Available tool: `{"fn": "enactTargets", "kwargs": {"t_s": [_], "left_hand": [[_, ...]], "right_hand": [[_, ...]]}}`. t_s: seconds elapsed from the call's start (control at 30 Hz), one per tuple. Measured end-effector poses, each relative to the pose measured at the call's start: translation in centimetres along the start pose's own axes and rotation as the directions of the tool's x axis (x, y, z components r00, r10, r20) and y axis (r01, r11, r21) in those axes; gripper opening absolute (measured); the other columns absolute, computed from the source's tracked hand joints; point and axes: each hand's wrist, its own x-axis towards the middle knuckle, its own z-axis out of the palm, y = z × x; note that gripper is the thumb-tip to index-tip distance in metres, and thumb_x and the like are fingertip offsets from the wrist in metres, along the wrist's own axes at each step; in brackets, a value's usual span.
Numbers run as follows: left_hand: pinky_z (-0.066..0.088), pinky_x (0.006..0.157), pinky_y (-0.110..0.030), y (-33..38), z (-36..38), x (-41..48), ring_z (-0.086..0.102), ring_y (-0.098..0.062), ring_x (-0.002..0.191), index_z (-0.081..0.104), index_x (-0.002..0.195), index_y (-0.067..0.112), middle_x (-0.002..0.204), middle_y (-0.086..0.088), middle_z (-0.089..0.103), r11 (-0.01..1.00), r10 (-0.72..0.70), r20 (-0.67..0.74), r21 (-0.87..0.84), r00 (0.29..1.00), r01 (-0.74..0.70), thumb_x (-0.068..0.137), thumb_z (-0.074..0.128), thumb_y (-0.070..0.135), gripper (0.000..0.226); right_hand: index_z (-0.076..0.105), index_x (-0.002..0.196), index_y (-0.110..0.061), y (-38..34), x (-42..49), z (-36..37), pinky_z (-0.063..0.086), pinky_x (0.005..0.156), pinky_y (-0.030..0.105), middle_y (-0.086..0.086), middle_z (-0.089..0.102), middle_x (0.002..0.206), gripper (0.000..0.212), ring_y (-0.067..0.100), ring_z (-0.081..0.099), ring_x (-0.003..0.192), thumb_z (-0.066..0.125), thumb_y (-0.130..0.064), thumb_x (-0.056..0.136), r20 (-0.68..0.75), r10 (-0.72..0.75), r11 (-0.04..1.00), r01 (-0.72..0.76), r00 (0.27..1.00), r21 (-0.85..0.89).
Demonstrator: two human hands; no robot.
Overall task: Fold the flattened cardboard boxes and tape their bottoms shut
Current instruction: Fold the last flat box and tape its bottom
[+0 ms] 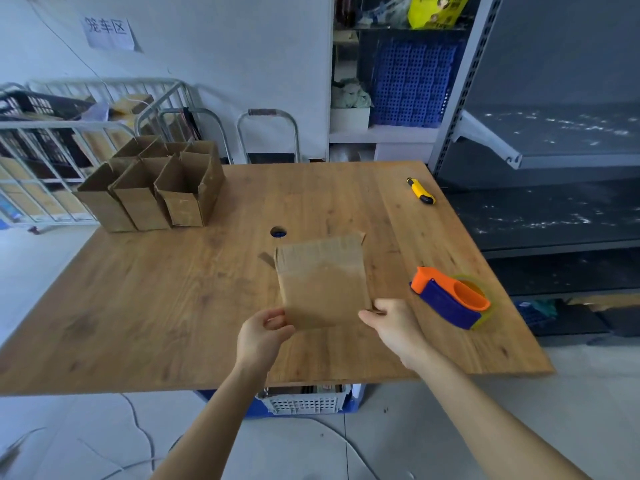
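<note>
Wooden table [173,289] fills your view, with a cluster of erected cardboard boxes [152,188] standing open-topped at its far left corner. You hold a flattened cardboard box [323,282] over the table's near middle. Your left hand [259,336] pinches its near left corner and your right hand [394,327] grips its near right corner. An orange-and-blue tape dispenser [450,299] lies just right of it, and a yellow utility knife [420,191] lies far right.

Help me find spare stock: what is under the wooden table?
A white perforated crate over a blue bin shows beneath the wooden table; the tabletop hides most contents.
</note>
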Motion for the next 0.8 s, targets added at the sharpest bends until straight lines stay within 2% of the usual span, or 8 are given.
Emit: {"fn": "enactTargets", "kwargs": {"t_s": [0.07, 0.13, 0.23, 0.37, 0.47, 0.57, 0.7, 0.8], "left_hand": [[0.056, 0.084, -0.033, -0.1, 0.1, 0.1, 0.069, -0.017, 0.092, 0.066, 0.101, 0.017, 0.095, -0.001, 0.074, 0.999, -0.036, 0.1, 0.015, 0.994, 0.034, 0.085, 0.065, 0.004, 0.021], [0.054, 0.09, -0.041, -0.5, 0.3, -0.1, 0.068, -0.027, 0.097, 0.065, 0.102, 0.006, 0.101, -0.015, 0.072, 0.985, -0.119, 0.171, -0.102, 0.978, 0.138, 0.088, 0.06, 0.003, 0.015], [0.051, 0.092, -0.041, -1.6, 0.8, -0.2, 0.067, -0.029, 0.101, 0.06, 0.108, 0.001, 0.104, -0.017, 0.071, 0.922, -0.241, 0.254, -0.241, 0.937, 0.303, 0.095, 0.046, 0.0, 0.019], [0.055, 0.086, -0.04, -1.7, 0.7, -0.2, 0.069, -0.027, 0.1, 0.061, 0.113, 0.006, 0.108, -0.014, 0.071, 0.923, -0.306, 0.368, -0.109, 0.878, 0.368, 0.102, 0.038, 0.009, 0.026], [0.056, 0.085, -0.039, -1.4, 0.4, 1.1, 0.067, -0.021, 0.093, 0.065, 0.105, 0.006, 0.103, -0.011, 0.068, 0.955, -0.289, 0.095, 0.092, 0.953, 0.281, 0.098, 0.045, 0.006, 0.021], [0.055, 0.087, -0.044, -0.3, -0.5, 2.5, 0.063, -0.022, 0.091, 0.06, 0.111, 0.007, 0.099, -0.009, 0.065, 0.98, -0.119, -0.21, 0.134, 0.971, 0.149, 0.095, 0.051, 0.02, 0.023], [0.052, 0.077, -0.028, 3.3, 0.8, 2.7, 0.06, -0.01, 0.093, 0.055, 0.118, 0.019, 0.107, 0.003, 0.062, 0.942, 0.115, 0.057, 0.311, 0.992, -0.128, 0.091, 0.053, 0.053, 0.044], [0.048, 0.06, -0.017, 5.1, 3.3, 3.1, 0.062, -0.006, 0.083, 0.049, 0.111, 0.025, 0.099, 0.006, 0.061, 0.864, 0.1, 0.256, 0.457, 0.961, -0.212, 0.089, 0.061, 0.047, 0.033]], "right_hand": [[0.069, 0.081, -0.007, 0.7, 0.7, -0.4, 0.044, 0.062, 0.023, 0.002, 0.069, 0.078, 0.012, 0.014, 0.062, 0.074, 0.061, -0.001, 0.087, -0.084, -0.03, 0.994, 0.02, 0.996, -0.108], [0.07, 0.082, -0.01, 1.4, 1.7, -0.4, 0.045, 0.063, 0.028, 0.004, 0.068, 0.076, 0.024, 0.019, 0.061, 0.076, 0.053, 0.007, 0.086, -0.175, -0.067, 0.98, 0.031, 0.982, -0.197], [0.07, 0.089, -0.011, 2.5, 3.2, -0.1, 0.043, 0.065, 0.023, 0.0, 0.065, 0.084, 0.035, 0.018, 0.057, 0.082, 0.043, 0.01, 0.088, -0.115, 0.011, 0.973, -0.037, 0.993, -0.227], [0.061, 0.128, -0.011, 3.2, 4.5, 0.0, 0.051, 0.074, 0.02, 0.003, 0.063, 0.121, 0.052, 0.017, 0.061, 0.104, 0.035, 0.014, 0.091, 0.039, 0.253, 0.941, -0.255, 0.967, 0.223], [0.061, 0.123, -0.008, 2.6, 4.4, 0.0, 0.054, 0.075, 0.024, 0.008, 0.062, 0.117, 0.037, 0.019, 0.062, 0.101, 0.038, 0.005, 0.098, 0.039, 0.309, 0.895, -0.304, 0.95, 0.327], [0.062, 0.105, -0.014, 1.2, 3.8, -0.1, 0.056, 0.072, 0.028, 0.007, 0.063, 0.108, 0.019, 0.016, 0.061, 0.091, 0.044, -0.02, 0.102, 0.001, 0.317, 0.862, -0.289, 0.948, 0.416], [0.058, 0.111, -0.021, -1.2, 3.9, -0.6, 0.058, 0.081, 0.037, -0.002, 0.06, 0.099, 0.031, 0.018, 0.061, 0.094, 0.053, -0.047, 0.094, -0.086, 0.216, 0.911, -0.169, 0.973, 0.375], [0.055, 0.096, -0.025, -2.3, 4.0, -0.2, 0.057, 0.082, 0.04, -0.002, 0.063, 0.096, 0.017, 0.021, 0.062, 0.096, 0.066, -0.033, 0.086, -0.12, 0.064, 0.996, -0.056, 0.991, 0.074]]}}
